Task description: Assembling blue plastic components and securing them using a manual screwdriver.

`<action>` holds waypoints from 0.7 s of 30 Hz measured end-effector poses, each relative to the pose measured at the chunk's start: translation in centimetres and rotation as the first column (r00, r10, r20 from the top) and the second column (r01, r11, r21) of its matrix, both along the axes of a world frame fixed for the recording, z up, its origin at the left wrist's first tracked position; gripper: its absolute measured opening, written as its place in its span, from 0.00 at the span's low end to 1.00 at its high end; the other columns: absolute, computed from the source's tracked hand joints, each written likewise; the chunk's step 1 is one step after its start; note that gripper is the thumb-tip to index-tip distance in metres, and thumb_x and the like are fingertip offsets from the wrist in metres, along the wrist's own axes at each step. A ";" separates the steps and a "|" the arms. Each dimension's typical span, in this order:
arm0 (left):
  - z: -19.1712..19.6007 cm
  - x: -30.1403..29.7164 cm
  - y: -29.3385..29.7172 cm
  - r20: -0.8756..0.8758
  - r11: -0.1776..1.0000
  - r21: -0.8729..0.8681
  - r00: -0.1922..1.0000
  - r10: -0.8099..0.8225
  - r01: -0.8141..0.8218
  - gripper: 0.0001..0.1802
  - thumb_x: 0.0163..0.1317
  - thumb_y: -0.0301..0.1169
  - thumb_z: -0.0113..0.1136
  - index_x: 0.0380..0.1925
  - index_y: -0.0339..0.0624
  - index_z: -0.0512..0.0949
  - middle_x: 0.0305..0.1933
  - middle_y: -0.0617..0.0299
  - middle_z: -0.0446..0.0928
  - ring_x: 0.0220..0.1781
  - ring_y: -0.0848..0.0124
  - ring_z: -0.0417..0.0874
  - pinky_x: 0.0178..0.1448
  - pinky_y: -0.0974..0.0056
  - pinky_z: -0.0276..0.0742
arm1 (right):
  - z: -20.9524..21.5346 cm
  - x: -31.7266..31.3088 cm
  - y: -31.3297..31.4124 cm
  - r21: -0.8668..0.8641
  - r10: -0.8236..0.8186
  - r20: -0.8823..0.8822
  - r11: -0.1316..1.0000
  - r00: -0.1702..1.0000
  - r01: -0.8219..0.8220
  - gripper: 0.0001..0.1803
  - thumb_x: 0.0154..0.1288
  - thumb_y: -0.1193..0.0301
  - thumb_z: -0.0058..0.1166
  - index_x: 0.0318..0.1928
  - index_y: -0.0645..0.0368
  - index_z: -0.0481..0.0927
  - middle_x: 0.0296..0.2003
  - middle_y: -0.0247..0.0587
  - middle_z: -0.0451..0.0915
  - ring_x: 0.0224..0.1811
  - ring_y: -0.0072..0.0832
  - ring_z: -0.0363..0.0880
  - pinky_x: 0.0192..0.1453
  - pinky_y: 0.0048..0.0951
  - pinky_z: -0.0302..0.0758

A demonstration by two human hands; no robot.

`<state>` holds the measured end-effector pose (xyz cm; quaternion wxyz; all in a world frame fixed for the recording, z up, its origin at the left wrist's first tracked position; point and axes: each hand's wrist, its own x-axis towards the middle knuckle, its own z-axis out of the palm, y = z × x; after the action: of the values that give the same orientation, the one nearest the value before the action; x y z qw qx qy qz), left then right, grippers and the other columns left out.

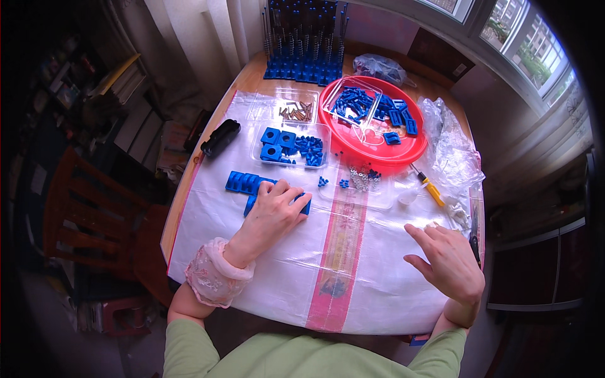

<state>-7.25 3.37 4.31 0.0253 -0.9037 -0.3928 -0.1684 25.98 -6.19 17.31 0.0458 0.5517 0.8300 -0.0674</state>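
Note:
My left hand [277, 205] lies over blue plastic blocks, its fingers curled down and closed on the lower row. Much of that row is hidden under the hand, with an end showing at the right of the fingers. Just behind and to the left, another short row of blue blocks [242, 183] with curved notches rests on the white cloth. At the right side of the table, my right hand [447, 258] is open, fingers apart and holding nothing visible. Nearest to it is a crumpled white wad [460, 215].
A clear tray [255, 151] holds square blue blocks and small blue parts. Brass-coloured pieces [296, 111] lie behind it. A red basin [419, 154] holds blue parts. Blue stands with springs [302, 69] rise at the back. A yellow-handled screwdriver [433, 192] and plastic bags [447, 145] lie right.

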 end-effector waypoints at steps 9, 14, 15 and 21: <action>0.7 0.8 -0.4 0.317 0.991 0.124 0.944 -0.095 0.059 0.24 0.56 0.28 0.78 0.55 0.47 0.86 0.55 0.65 0.84 0.51 0.66 0.80 0.56 0.58 0.69 | -1.4 -3.6 4.6 0.256 0.248 -0.364 0.953 0.898 -0.159 0.10 0.67 0.71 0.66 0.47 0.59 0.84 0.33 0.42 0.80 0.39 0.40 0.82 0.43 0.42 0.78; 0.9 0.3 0.1 0.420 0.987 0.159 0.901 -0.103 0.039 0.19 0.58 0.23 0.75 0.50 0.47 0.88 0.48 0.66 0.85 0.48 0.67 0.81 0.53 0.57 0.70 | -4.0 -6.6 9.6 0.274 0.165 -0.433 0.961 0.886 -0.045 0.06 0.70 0.72 0.61 0.42 0.63 0.83 0.35 0.49 0.80 0.39 0.49 0.83 0.44 0.47 0.79; 0.9 0.1 0.1 0.437 0.985 0.169 0.894 -0.103 0.032 0.18 0.58 0.22 0.74 0.49 0.48 0.88 0.46 0.66 0.85 0.47 0.67 0.81 0.53 0.58 0.70 | -4.6 -7.3 11.1 0.320 0.149 -0.436 0.948 0.888 -0.002 0.06 0.70 0.73 0.60 0.41 0.64 0.83 0.36 0.51 0.80 0.40 0.50 0.84 0.44 0.48 0.79; 0.8 0.0 0.4 0.482 0.980 0.198 0.870 -0.105 0.008 0.14 0.60 0.22 0.74 0.45 0.48 0.89 0.43 0.66 0.85 0.45 0.67 0.81 0.51 0.58 0.69 | -8.3 -10.0 23.0 0.472 -0.077 -0.456 0.823 0.887 0.315 0.08 0.65 0.75 0.63 0.41 0.67 0.86 0.41 0.59 0.84 0.46 0.56 0.84 0.54 0.50 0.80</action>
<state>-7.30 3.78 5.13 0.0057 -0.8360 -0.3418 -0.4293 15.98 16.78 9.00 -0.2951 0.5992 0.7429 0.0452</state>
